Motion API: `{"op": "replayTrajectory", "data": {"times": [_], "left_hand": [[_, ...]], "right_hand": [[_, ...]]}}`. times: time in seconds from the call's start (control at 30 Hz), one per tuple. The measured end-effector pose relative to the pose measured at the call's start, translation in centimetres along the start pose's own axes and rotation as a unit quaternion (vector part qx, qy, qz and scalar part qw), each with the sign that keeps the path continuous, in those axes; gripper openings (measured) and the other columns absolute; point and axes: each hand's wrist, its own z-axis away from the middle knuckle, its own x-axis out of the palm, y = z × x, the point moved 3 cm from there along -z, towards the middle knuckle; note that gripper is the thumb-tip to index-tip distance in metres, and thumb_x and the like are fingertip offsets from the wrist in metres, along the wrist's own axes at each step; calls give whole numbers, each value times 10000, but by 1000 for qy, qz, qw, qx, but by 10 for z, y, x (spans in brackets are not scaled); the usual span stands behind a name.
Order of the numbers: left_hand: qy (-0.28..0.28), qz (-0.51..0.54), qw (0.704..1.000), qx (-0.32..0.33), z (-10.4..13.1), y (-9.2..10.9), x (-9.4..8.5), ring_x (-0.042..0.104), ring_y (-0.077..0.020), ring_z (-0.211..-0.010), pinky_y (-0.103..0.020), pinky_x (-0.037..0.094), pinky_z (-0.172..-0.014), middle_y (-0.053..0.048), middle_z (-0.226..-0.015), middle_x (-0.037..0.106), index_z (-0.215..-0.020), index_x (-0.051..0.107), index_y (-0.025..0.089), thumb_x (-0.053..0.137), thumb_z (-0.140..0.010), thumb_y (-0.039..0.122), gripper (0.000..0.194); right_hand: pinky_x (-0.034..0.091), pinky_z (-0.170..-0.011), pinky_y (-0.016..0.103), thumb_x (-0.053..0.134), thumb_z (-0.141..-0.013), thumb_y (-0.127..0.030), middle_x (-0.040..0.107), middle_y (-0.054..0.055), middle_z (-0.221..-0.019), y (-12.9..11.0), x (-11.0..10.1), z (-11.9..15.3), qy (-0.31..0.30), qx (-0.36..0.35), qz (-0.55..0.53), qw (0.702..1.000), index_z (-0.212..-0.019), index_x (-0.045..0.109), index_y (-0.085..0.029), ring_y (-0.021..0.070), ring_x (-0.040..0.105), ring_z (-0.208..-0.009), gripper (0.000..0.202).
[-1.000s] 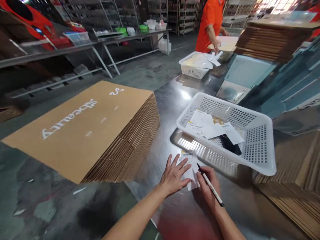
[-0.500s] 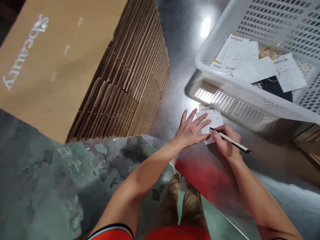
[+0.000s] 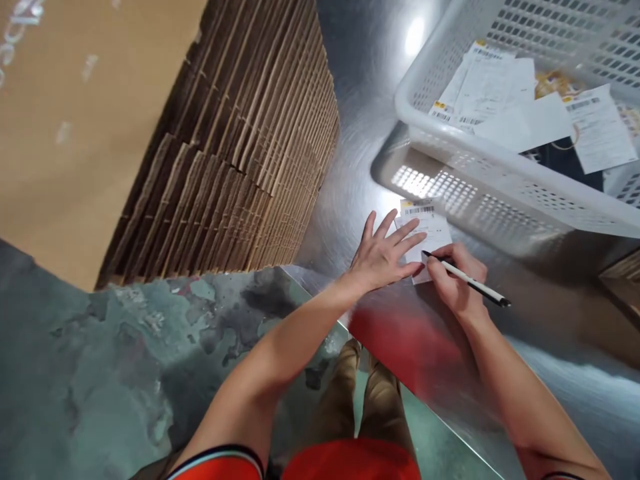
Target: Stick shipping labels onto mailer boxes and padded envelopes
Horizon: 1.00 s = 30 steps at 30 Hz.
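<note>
A small white paper slip (image 3: 435,230) with a barcode and a yellow mark along its top lies on the shiny metal table (image 3: 360,180). My left hand (image 3: 383,257) rests with fingers spread over the slip's left part, so some of its print is hidden. In my right hand (image 3: 460,280) is a white pen (image 3: 473,281) with black ends, its tip at the lower part of the slip. The right fingers are closed round the pen near its tip.
A tall stack of folded cardboard boxes (image 3: 240,153) stands left on the table. At upper right is a white perforated plastic basket (image 3: 450,137) holding several barcoded papers (image 3: 493,80) and a dark item. More cardboard (image 3: 623,283) shows at the right edge. The table edge runs before my legs.
The view has shifted slightly, so the box stack and basket sit differently in frame. Both hands keep nearly the same place on the slip, and the pen tip stays on its lower part.
</note>
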Motion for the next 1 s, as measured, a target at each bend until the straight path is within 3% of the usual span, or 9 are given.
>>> {"op": "replayTrajectory", "data": {"times": [0.13, 0.67, 0.83, 1.0], "left_hand": [[-1, 1, 1000, -1, 0, 0, 0, 289, -363, -1476, -643, 91, -1208, -41, -1518, 497, -1394, 555, 304, 578, -901, 518, 538], [0, 10, 1000, 0, 0, -2, 2, 277, -354, -1483, -649, 67, -1207, -41, -1531, 480, -1395, 548, 327, 566, -905, 531, 531], [0, 8, 1000, 4, 0, -2, 2, 279, -357, -1482, -653, 65, -1205, -52, -1529, 481, -1399, 546, 318, 585, -894, 525, 547], [-6, 3, 1000, -2, 0, -1, 0, 279, -352, -1482, -642, 78, -1211, -48, -1522, 490, -1398, 550, 312, 590, -893, 530, 552]], "right_hand": [[439, -589, 285, 561, -773, -323, 602, -11, -601, 0, -1, 0, 22, 7, -4, 1000, -687, 536, -235, 151, 543, -545, 126], [435, -582, 288, 559, -751, -290, 603, 0, -611, -2, -1, -1, -3, 3, -11, 1000, -675, 555, -232, 154, 540, -555, 95], [448, -585, 306, 578, -749, -304, 607, 1, -616, 5, -8, 0, 86, 30, -28, 995, -699, 582, -219, 165, 544, -553, 98], [443, -583, 300, 577, -755, -324, 618, 15, -632, 4, -4, -2, 39, 29, -12, 999, -700, 585, -219, 159, 545, -556, 119]]}}
